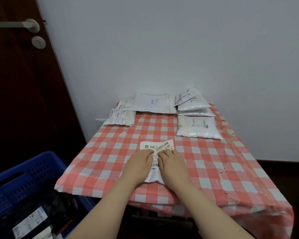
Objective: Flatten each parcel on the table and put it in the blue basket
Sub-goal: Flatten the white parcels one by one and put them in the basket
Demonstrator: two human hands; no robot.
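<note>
Parcel [156, 146]: white crinkled plastic mailer with a printed label, lying on the red-and-white checked bench [214, 169], near its front edge. Left hand [139, 163] and right hand [172, 163]: fingers [166, 154] straight, pressing on it. Blue basket [29, 176]: perforated plastic, lower left. Padded parcels [198, 128]: far edge.

Soft, even indoor light, fairly dim, leaves the white wall [179, 40] grey and darker toward its upper corners. Shadows are faint and blurred-edged. The brown door [21, 100] and the inside of the blue basket [33, 171] sink almost to black. The bubble-wrap parcels [197, 128] carry a slight sheen. Wide-angle distortion tilts the door's edge; label print is smeared.
</note>
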